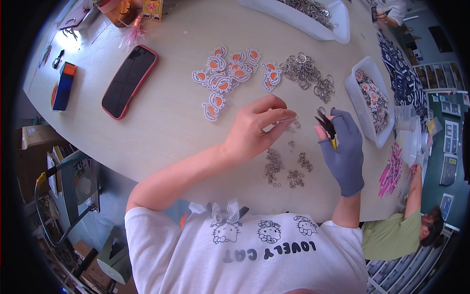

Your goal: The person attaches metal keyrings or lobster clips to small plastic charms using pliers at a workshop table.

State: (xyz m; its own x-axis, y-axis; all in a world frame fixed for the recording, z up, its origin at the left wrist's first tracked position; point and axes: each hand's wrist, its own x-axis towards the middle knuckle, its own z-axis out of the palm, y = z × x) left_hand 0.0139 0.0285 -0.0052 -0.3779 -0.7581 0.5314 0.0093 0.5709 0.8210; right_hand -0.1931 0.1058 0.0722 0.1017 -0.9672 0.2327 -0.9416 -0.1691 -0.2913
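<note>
My left hand (pixel 262 122) is bare, its thumb and fingertips drawn together in a pinch over some small metal bits (pixel 294 125); what it grips is too small to make out. A grey glove with cut fingertips covers my right hand (pixel 342 152), which is closed on small pliers (pixel 326 125) with dark jaws and a yellow handle. By the plier tips is a metal ring (pixel 321 111). Little piles of tiny metal rings (pixel 273 167) lie between my forearms. Beyond my hands are key rings with chains (pixel 300 68) and flat white charms with orange suns (pixel 221 82).
A red-cased phone (pixel 129 82) and a blue-orange box (pixel 63 87) lie on the left. White trays hold key rings (pixel 293 19) at the back and finished-looking charms (pixel 366 105) at right. Pink strips (pixel 390 171) lie near a co-worker in a green shirt (pixel 394 237).
</note>
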